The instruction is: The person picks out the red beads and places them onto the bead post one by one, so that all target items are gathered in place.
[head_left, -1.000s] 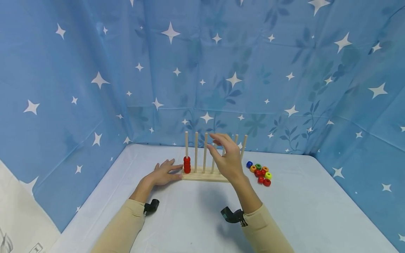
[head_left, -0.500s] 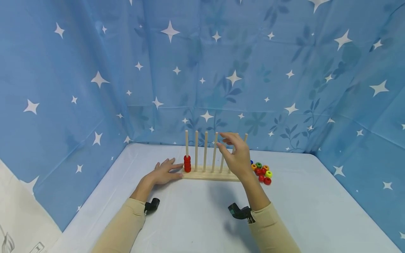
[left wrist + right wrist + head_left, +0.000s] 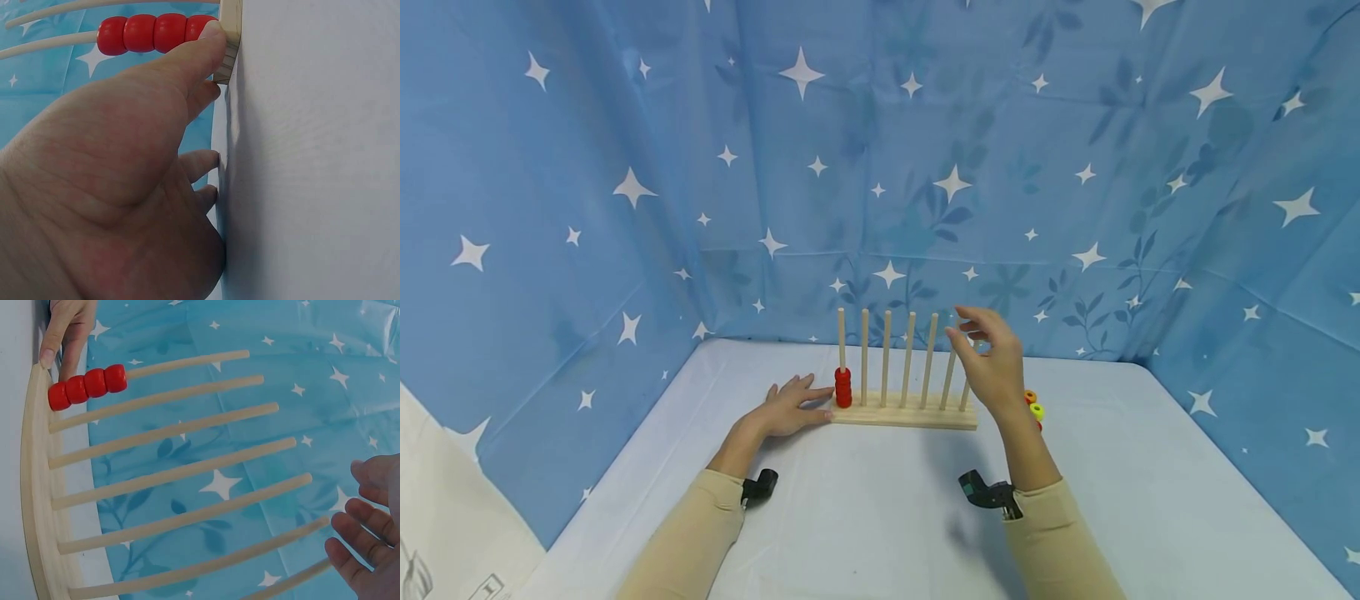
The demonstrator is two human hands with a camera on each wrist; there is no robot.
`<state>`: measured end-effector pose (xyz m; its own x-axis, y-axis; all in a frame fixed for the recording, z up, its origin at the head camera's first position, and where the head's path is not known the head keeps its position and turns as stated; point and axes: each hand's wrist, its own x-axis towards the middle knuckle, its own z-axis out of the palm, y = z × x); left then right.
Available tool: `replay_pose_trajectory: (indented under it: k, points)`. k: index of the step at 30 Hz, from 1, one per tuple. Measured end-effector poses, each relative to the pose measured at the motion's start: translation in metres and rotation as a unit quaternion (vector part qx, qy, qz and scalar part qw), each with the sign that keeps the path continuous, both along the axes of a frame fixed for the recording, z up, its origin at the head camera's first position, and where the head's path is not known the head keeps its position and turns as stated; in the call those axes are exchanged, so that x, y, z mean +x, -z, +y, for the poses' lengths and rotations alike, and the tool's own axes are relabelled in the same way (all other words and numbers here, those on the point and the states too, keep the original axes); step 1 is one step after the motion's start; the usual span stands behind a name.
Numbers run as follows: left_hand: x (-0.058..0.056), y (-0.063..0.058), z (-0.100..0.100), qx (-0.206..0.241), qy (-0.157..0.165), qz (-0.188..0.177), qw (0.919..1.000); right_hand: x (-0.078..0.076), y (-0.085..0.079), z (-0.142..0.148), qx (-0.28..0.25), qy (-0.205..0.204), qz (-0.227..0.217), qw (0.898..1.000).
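Observation:
A wooden bead stand with a long pale base (image 3: 902, 417) and a row of upright pegs (image 3: 886, 358) is on the table. Several red beads (image 3: 843, 388) are stacked on its leftmost peg; the other pegs in view carry none. My left hand (image 3: 790, 410) rests on the table, fingers spread. In the left wrist view its thumb (image 3: 203, 40) touches the end of the base beside the beads. My right hand (image 3: 996, 362) is raised at the tops of the rightmost pegs, fingers gently curved, thumb apart, nothing held. In the right wrist view its fingertips (image 3: 340, 547) are near a peg tip.
Orange and yellow loose beads (image 3: 1037, 411) lie right of the stand, with a bit of red showing; my right hand and forearm cover others. A white cloth (image 3: 850, 517) covers the table. Blue star-patterned curtains (image 3: 880, 167) hang behind and at both sides.
My right hand has moved rightward along the peg tops, uncovering the middle pegs and covering most of the loose beads. My left hand has stayed at the end of the base.

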<state>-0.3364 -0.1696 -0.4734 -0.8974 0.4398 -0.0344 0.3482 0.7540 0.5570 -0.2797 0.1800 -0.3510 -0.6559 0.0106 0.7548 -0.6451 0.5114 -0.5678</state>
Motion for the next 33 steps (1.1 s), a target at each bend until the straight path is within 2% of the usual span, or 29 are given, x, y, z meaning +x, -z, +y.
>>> replay_pose_trajectory:
  k: [8, 14, 26, 33]
  points:
    - [0.0, 0.001, -0.001, -0.002, -0.001, -0.002, 1.0, -0.002, 0.002, 0.006, -0.022, -0.004, -0.008, 1.0]
    - [0.001, 0.0, 0.0, -0.006, 0.0, -0.001, 1.0, -0.004, 0.004, 0.01, -0.028, 0.02, -0.017, 0.999]
    - [0.001, -0.001, 0.0, -0.009, -0.003, 0.0, 1.0, -0.008, 0.008, 0.023, -0.043, 0.024, -0.014, 0.999]
    - [0.0, -0.001, 0.001, -0.011, -0.004, 0.001, 0.9999, -0.01, 0.009, 0.036, -0.05, 0.047, -0.014, 0.998]
